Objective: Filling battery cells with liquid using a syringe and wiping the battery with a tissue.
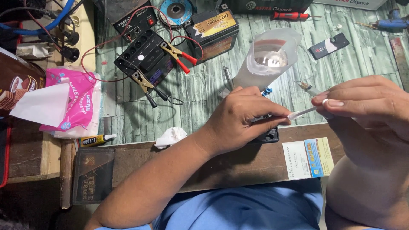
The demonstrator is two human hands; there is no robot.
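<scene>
My left hand (243, 116) and my right hand (367, 102) meet over the table's front edge, both pinching a thin white stick-like piece (301, 113) between thumb and fingers. Under my left hand lies a small black battery (268, 135), mostly hidden. Just behind the hands stands a clear plastic bag (268, 57), open at the top.
On the green plank tabletop (200, 91) sit a black battery (147, 57) with red and yellow clamps (179, 53), a second battery (213, 30), a charger box (132, 17), a pink tissue pack (74, 102), a glue tube (96, 139), a crumpled tissue (170, 136), a card (307, 157), a screwdriver (292, 15).
</scene>
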